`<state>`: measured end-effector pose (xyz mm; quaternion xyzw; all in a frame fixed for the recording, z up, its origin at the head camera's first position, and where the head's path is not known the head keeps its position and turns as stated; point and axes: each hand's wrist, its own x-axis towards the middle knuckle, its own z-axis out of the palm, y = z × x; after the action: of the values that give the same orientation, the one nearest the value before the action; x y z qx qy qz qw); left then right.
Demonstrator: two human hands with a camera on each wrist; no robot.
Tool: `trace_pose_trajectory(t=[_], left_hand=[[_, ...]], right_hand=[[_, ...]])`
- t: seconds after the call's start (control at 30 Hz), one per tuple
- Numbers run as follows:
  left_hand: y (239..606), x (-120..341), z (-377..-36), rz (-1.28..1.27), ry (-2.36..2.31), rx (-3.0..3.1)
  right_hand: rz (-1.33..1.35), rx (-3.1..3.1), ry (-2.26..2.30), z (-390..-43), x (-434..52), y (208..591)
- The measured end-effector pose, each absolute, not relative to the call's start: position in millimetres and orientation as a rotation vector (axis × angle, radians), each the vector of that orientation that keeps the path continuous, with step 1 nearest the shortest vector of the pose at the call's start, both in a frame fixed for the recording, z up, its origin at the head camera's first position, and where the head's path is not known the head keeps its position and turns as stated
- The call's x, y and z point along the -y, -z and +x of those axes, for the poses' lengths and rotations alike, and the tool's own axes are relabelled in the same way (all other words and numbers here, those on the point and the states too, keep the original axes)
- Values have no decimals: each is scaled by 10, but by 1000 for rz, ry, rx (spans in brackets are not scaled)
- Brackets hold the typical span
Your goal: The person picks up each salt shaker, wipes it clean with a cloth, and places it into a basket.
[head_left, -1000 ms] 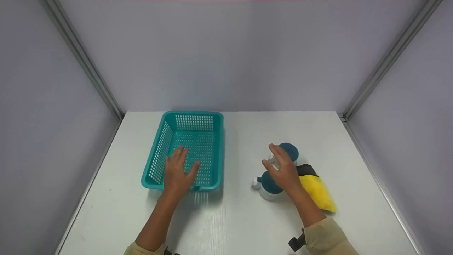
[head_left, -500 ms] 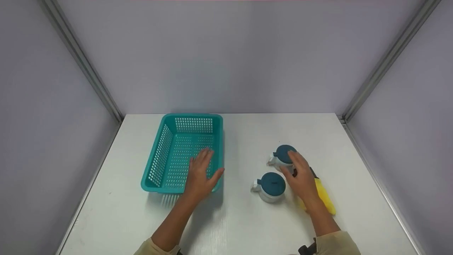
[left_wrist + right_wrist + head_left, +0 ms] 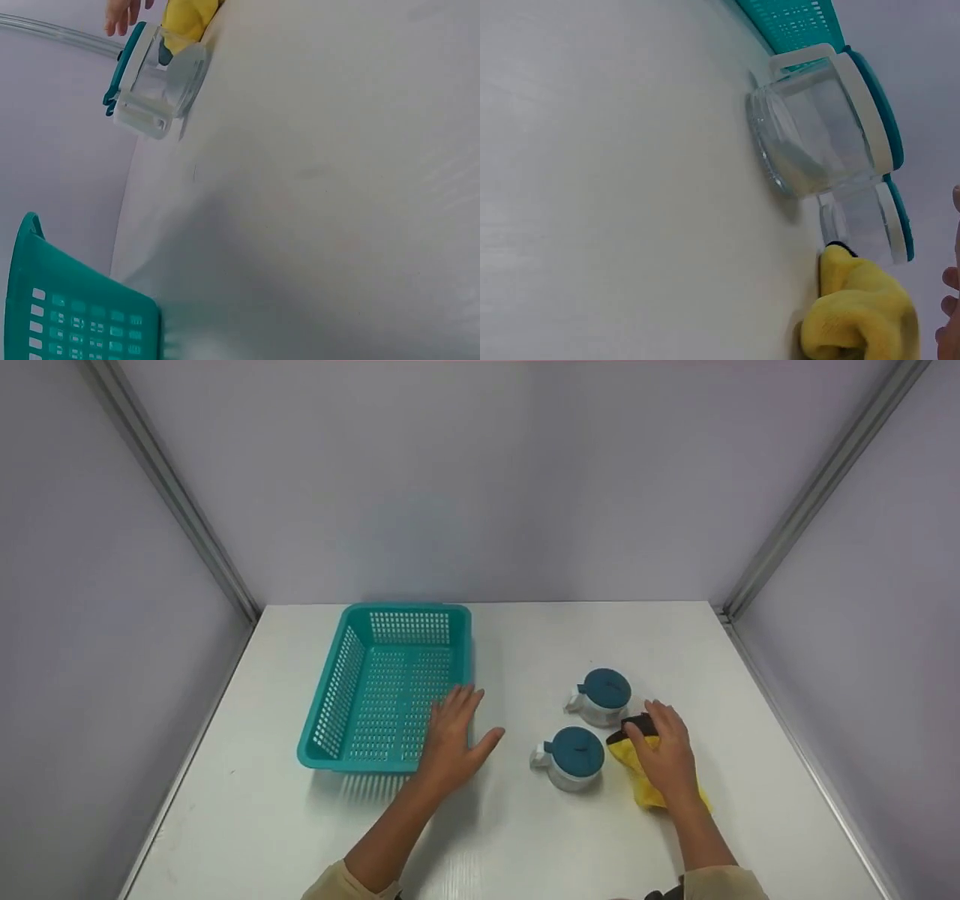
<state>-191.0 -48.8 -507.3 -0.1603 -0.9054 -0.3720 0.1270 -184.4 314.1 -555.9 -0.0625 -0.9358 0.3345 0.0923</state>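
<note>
My left hand [image 3: 452, 733] hovers open, fingers spread, over the front right corner of a teal mesh basket [image 3: 352, 690] and the table beside it. My right hand [image 3: 663, 750] lies on a yellow cloth with a black end [image 3: 636, 771], fingers curled over the bunched fabric. Just left of that cloth stand two clear glass jars with teal lids, a near one [image 3: 573, 756] and a far one [image 3: 601, 696]. In the right wrist view the bunched cloth [image 3: 859, 319] sits beside both jars [image 3: 817, 131]. The left wrist view shows the near jar [image 3: 154, 82] and the basket's corner [image 3: 71, 315].
Everything sits on a white table [image 3: 525, 832] enclosed by pale grey walls on three sides, with metal posts in the back corners. The basket holds nothing. Bare tabletop lies in front of the hands and between the basket and the jars.
My left hand slid right from inside the basket to its front right corner. My right hand moved from above the jars down onto the yellow cloth, which is now bunched.
</note>
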Motion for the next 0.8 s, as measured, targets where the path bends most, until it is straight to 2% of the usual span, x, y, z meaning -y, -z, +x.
trace_pose_trajectory(t=[0.2, 0.53, 0.8], left_hand=[[5080, 401, -1882, -477, 1073, 2698], [5151, 266, -1905, -565, 1082, 2659], [5168, 180, -1899, -612, 1063, 2706]], right_hand=[[-289, 2808, -927, -1825, -3254, 5761], [-242, 2896, -721, -1840, -3259, 5984], [-279, 2957, -658, -1870, -3282, 6006]])
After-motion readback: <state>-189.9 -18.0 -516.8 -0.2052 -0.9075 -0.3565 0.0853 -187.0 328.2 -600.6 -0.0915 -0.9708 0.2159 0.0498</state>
